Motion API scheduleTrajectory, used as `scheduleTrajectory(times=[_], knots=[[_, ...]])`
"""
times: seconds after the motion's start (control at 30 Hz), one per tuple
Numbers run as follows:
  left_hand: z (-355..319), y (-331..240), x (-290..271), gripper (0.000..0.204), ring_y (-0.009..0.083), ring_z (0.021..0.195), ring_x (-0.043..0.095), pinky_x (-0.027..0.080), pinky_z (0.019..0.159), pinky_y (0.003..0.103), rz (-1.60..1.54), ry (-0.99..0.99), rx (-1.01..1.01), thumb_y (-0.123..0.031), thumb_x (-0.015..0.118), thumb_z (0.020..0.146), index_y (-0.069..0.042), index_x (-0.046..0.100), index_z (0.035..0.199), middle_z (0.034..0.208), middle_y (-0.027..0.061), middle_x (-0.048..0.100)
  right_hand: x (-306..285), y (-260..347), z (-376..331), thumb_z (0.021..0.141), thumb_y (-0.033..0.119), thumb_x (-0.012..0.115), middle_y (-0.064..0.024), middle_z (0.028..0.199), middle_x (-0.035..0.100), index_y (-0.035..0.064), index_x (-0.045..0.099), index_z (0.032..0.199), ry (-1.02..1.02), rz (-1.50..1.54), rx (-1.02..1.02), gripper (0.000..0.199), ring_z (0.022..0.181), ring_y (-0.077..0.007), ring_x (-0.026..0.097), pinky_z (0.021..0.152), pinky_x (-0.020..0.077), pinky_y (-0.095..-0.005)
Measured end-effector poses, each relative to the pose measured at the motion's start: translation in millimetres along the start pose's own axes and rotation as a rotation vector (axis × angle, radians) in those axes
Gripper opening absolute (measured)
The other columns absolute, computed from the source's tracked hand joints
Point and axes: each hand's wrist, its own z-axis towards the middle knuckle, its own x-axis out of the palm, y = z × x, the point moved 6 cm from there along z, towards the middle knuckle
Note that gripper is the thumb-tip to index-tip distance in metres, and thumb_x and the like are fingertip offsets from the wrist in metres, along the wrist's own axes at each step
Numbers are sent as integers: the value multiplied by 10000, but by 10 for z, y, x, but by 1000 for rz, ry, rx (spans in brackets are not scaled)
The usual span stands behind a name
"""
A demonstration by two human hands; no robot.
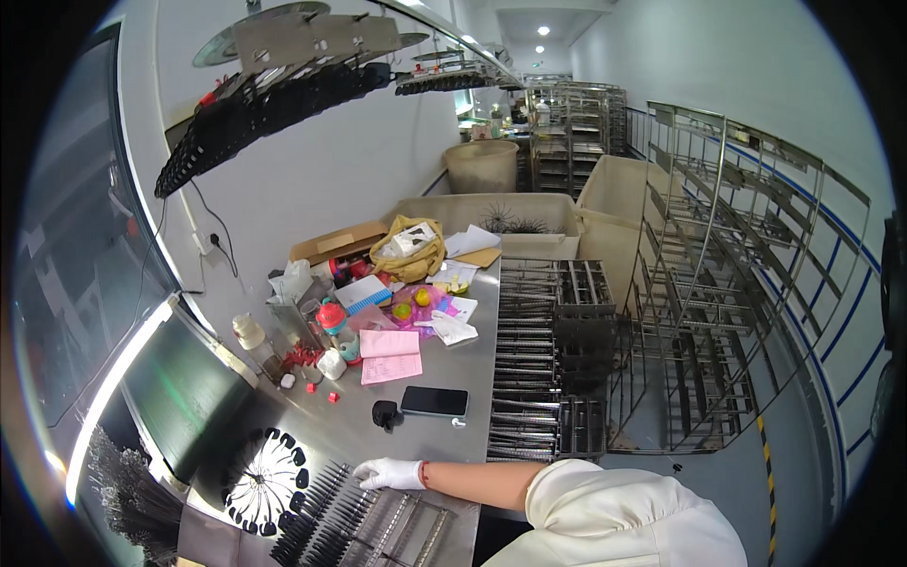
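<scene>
The white-gloved right hand [389,473] is held over the far end of a row of slender dark rods [326,515], set in a silver metal rack [433,541] at the near end of the grey metal worktop [468,373], close to its right edge. Whether a rod is gripped by the fingers cannot be told. Black-headed thin pieces [301,478] are fanned in a ring left of the rack.

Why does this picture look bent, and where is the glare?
Head view: a fisheye lens bends straight edges near the dark rim; head view: the light strip at left glares white, the round patch inside the ring of black pieces looks washed out.
</scene>
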Motion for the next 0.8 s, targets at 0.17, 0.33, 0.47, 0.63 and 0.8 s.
scheduleTrajectory(times=[0.17, 0.33, 0.47, 0.63, 0.8], knots=[[-140, 15, -264, 497, 420, 1196, 622, 472, 1034, 453, -101, -140, 112, -303, 575, 956, 38, 637, 1312, 1267, 274, 669, 115, 711, -240, 978, 398, 651, -165, 1146, 664, 37, 696, 1151, -347, -668, -72, 403, 1064, -363, 629, 937, 492, -461], [-206, -593, -686, 488, 385, 1167, 628, 460, 1046, 454, -164, -539, 519, -246, 689, 903, 3, 646, 1320, 1252, 252, 671, 534, 1245, -165, 942, 420, 685, -168, 1231, 635, 50, 675, 1200, -339, -895, -485, 451, 1133, -357, 609, 989, 466, -474], [-5, -1260, -501, 449, 385, 1014, 666, 530, 891, 480, -69, -391, 873, -353, 739, 884, -26, 690, 1186, 1095, 197, 702, 812, 1393, 131, 920, 513, 684, -181, 1382, 555, 82, 622, 1331, -138, -1097, -512, 598, 1282, -363, 535, 1089, 414, -532], [518, -1266, -165, 645, 395, 988, 702, 555, 835, 490, 40, -50, 690, -616, 606, 936, -20, 697, 1166, 1079, 222, 729, 845, 1122, 514, 932, 592, 625, -182, 1472, 502, 67, 576, 1419, 25, -1173, -326, 718, 1395, -343, 455, 1146, 362, -577], [660, -1299, -140, 716, 423, 914, 723, 562, 815, 509, 157, 200, 590, -688, 516, 949, -21, 712, 1121, 957, 248, 745, 912, 1111, 516, 957, 604, 572, -155, 1422, 549, 76, 582, 1412, 162, -1161, -222, 697, 1367, -316, 485, 1135, 364, -585]])
